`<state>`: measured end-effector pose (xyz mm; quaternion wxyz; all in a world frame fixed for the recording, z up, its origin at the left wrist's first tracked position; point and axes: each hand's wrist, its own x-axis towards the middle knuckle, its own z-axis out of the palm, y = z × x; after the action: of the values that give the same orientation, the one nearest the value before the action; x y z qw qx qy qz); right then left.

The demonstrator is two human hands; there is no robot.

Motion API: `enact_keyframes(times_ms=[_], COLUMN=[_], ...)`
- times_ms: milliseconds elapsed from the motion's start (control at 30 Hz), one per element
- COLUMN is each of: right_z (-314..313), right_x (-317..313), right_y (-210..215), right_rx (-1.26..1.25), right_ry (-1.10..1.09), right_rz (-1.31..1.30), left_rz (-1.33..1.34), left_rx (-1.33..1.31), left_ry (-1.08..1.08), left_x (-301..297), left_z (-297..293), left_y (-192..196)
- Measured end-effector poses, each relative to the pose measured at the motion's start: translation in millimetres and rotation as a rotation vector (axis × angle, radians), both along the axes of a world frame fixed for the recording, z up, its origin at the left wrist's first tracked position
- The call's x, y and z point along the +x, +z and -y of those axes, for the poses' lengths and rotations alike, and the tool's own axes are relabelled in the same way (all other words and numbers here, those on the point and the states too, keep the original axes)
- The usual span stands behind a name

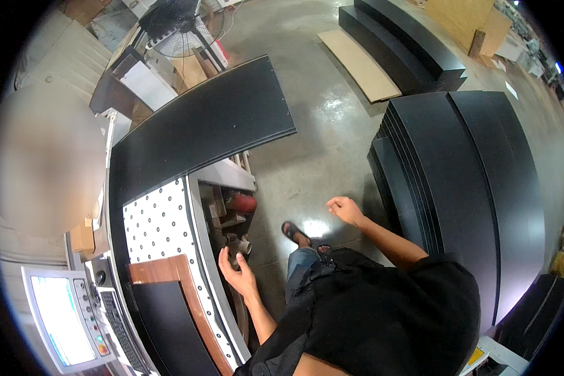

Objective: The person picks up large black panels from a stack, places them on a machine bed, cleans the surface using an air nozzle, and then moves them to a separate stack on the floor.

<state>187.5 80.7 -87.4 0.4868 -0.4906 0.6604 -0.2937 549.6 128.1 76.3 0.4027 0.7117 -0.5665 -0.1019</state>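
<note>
My left hand (pixel 238 274) is empty, its fingers apart, beside the edge of a machine table (pixel 197 213) with a white top dotted with black rings. On that table lies a black panel (pixel 169 319) over a brown board (pixel 180 271). A larger black panel (pixel 213 119) crosses the table's far end and overhangs it to the right. My right hand (pixel 346 210) hangs over the floor with its fingers loosely curled and nothing seen in them. It is nearest to a tall stack of black panels (pixel 470 163) on the right.
A control screen with buttons (pixel 62 319) and a keyboard (pixel 122 329) stand at the left. Behind the table is a black fan (pixel 175 25). More black panels (pixel 401 44) and a beige board (pixel 360 66) lie on the far floor. A blurred patch covers the left.
</note>
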Motion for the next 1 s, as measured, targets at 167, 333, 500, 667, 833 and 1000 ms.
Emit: enact_keyframes(times_ms=[167,333,500,667,833,1000], right_z=[38.3,109.0,196.5,266.1,301.5,316.0], right_x=[8.4,27.0,13.3,4.2,2.8,-5.7], right_y=[9.6,36.0,84.7,115.6,117.3,147.3], right_rx=[-0.030,-0.010,-0.083,-0.120,-0.127,0.095], right_ry=[-0.202,-0.314,-0.404,-0.425,-0.212,-0.035], right_rz=[0.182,0.351,0.486,0.468,0.178,0.333], left_rz=[-0.070,0.022,0.019,0.259,0.587,0.564], left_rx=[-0.044,-0.153,-0.209,0.045,0.215,0.241], left_ry=[-0.168,-0.302,-0.349,-0.433,-0.401,-0.392], left_x=[-14.6,-31.5,-58.3,-84.1,-110.1,-121.8], left_z=[91.5,211.4,322.2,391.3,405.1,406.4], left_y=[-13.2,2.8,46.7,25.2,8.0,17.1])
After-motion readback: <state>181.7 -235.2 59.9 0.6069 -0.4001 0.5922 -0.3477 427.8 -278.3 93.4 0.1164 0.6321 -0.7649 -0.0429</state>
